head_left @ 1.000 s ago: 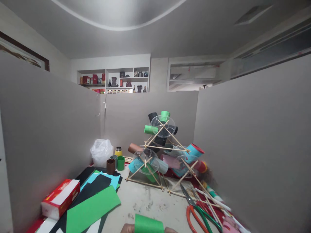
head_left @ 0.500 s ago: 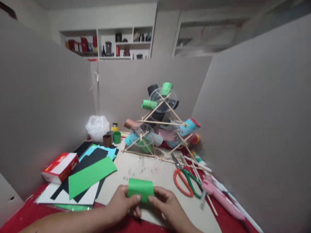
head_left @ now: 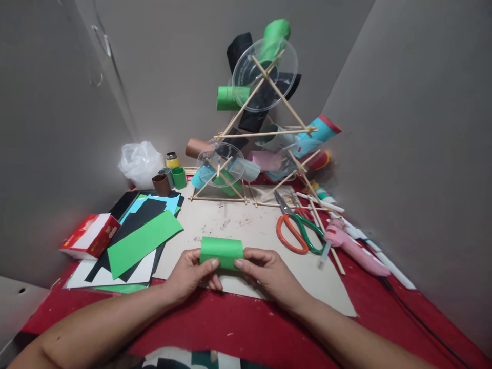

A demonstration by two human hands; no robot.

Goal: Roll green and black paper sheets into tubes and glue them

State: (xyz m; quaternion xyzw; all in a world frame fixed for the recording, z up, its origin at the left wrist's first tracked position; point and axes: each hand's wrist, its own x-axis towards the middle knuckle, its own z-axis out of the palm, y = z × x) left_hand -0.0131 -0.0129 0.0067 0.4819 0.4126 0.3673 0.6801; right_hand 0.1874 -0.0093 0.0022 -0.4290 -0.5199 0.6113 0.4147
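Between my two hands is a piece of green paper (head_left: 222,247) curled into a tube, lying sideways above the pale board (head_left: 246,218). My left hand (head_left: 196,269) grips its left end, thumb on the near face. At the other end, my right hand (head_left: 265,269) pinches the roll the same way. Beyond them stands a model of wooden sticks (head_left: 265,134) with clear plastic discs (head_left: 286,61). Paper tubes stick out around the discs, among them a green tube (head_left: 277,33) at the top and a black tube (head_left: 239,48).
Scissors (head_left: 292,233) with orange and green handles and a pink glue gun (head_left: 357,251) lie to the right. On the left are a green paper strip (head_left: 144,243), black sheets, and a red box (head_left: 90,236). Small paper cylinders (head_left: 179,178) stand near a white plastic bag (head_left: 140,164).
My view has tilted down and come closer, so the shelves are out of sight and more of the red table shows. Both hands keep the same hold on the green paper.
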